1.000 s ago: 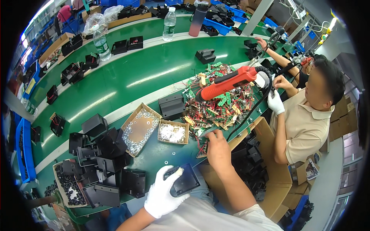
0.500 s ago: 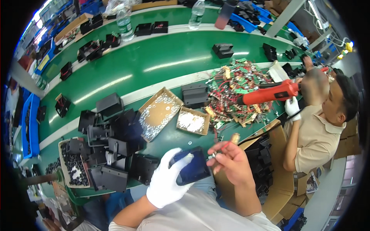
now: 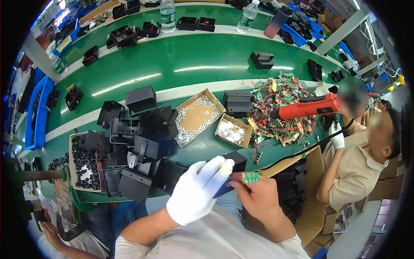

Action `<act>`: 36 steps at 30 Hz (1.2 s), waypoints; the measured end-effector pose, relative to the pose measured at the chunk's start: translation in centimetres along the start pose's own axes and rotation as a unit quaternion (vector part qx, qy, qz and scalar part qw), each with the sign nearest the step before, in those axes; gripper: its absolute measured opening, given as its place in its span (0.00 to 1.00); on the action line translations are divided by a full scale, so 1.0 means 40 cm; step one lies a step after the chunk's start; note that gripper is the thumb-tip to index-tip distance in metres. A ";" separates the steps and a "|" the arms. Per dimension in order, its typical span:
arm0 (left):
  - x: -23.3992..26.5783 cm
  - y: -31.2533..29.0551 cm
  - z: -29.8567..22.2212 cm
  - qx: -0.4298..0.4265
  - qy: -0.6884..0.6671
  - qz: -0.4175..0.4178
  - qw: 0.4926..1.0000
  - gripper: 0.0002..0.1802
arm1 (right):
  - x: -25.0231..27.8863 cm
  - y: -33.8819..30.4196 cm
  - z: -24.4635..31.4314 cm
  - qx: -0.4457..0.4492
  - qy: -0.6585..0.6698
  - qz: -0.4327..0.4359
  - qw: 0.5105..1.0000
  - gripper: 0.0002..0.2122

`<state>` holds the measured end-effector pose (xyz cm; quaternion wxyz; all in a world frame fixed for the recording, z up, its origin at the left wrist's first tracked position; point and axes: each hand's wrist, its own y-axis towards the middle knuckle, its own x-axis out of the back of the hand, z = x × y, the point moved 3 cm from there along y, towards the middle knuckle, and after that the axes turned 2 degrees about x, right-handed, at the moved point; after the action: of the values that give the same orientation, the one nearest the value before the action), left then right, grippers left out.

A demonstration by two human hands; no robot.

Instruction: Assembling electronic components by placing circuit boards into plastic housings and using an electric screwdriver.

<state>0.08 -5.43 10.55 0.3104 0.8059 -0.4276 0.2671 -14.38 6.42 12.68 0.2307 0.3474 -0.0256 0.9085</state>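
Observation:
My left hand (image 3: 192, 190), in a white glove, grips a black plastic box (image 3: 236, 159) close to my body. A yellowish cover (image 3: 226, 167) is on one of its fingertips, and the hand hides much of the box. Against the box's right side, my bare right hand (image 3: 261, 194) is closed on a small green circuit board (image 3: 251, 177) with red wire. Its lower fingers are partly hidden. Beyond the hands lie a cardboard tray of washers (image 3: 189, 118) and a smaller box of small metal parts (image 3: 233, 131).
Black housings (image 3: 138, 146) crowd the left, beside a box of small black parts (image 3: 86, 168). A heap of wired circuit boards (image 3: 284, 125) lies right, under a red power screwdriver (image 3: 308, 108) with a black cable. A co-worker (image 3: 358, 168) sits at right, by an open carton (image 3: 312, 194).
My head view has shifted. The black box has been tilted so its broad face no longer shows. My right hand has turned over against it, bringing the green board into sight.

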 end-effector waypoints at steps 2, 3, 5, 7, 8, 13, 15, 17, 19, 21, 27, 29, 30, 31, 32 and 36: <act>-0.001 -0.003 -0.002 0.005 0.002 0.025 1.000 0.42 | 0.001 0.016 0.006 0.007 -0.116 0.082 0.990 0.06; -0.003 -0.003 -0.004 0.001 0.000 0.028 1.000 0.42 | 0.001 0.022 0.006 0.003 -0.117 0.078 0.990 0.06; -0.013 -0.008 -0.001 0.004 -0.005 0.012 1.000 0.44 | -0.018 0.033 0.001 0.017 -0.155 0.090 0.984 0.04; -0.024 -0.016 0.002 0.006 -0.010 -0.001 1.000 0.46 | -0.034 0.039 -0.012 0.027 -0.191 0.101 0.976 0.03; -0.028 -0.017 0.005 0.001 -0.010 0.004 1.000 0.46 | -0.035 0.045 -0.022 0.023 -0.190 0.096 0.977 0.03; -0.033 -0.023 0.022 0.021 -0.044 -0.029 0.998 0.51 | -0.039 0.063 -0.049 0.095 -0.081 0.107 0.986 0.04; -0.037 -0.023 0.024 0.031 -0.052 -0.013 0.998 0.54 | -0.040 0.064 -0.056 0.105 -0.088 0.122 0.983 0.03; -0.042 -0.022 0.026 0.042 -0.061 0.003 0.997 0.57 | -0.039 0.064 -0.060 0.114 -0.095 0.137 0.979 0.04; -0.051 -0.027 0.029 0.039 -0.056 0.000 0.998 0.58 | -0.036 0.064 -0.057 0.118 -0.109 0.136 0.977 0.04; -0.060 -0.033 0.032 0.033 -0.047 -0.011 0.998 0.59 | -0.032 0.063 -0.050 0.129 -0.139 0.136 0.972 0.05; -0.037 -0.027 0.022 0.047 -0.068 0.033 0.996 0.60 | -0.047 0.041 -0.106 0.092 -0.005 0.140 0.986 0.06; -0.033 -0.026 0.025 0.051 -0.081 0.038 0.995 0.59 | -0.045 0.049 -0.115 0.091 0.040 0.158 0.982 0.06; -0.031 -0.025 0.026 0.055 -0.096 0.036 0.993 0.59 | -0.042 0.062 -0.120 0.092 0.079 0.179 0.976 0.06; -0.029 -0.025 0.026 0.060 -0.111 0.035 0.991 0.59 | -0.040 0.071 -0.123 0.094 0.118 0.199 0.968 0.06; -0.029 -0.026 0.026 0.064 -0.126 0.034 0.989 0.59 | -0.041 0.071 -0.123 0.095 0.157 0.219 0.958 0.06; -0.040 -0.027 0.016 0.043 -0.054 0.024 0.997 0.57 | -0.038 0.041 -0.074 0.132 -0.052 0.084 0.986 0.06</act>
<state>0.30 -4.58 8.73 0.2460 0.8212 -0.4508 0.2488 -15.93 4.95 9.65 0.1046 0.4178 0.0533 0.9009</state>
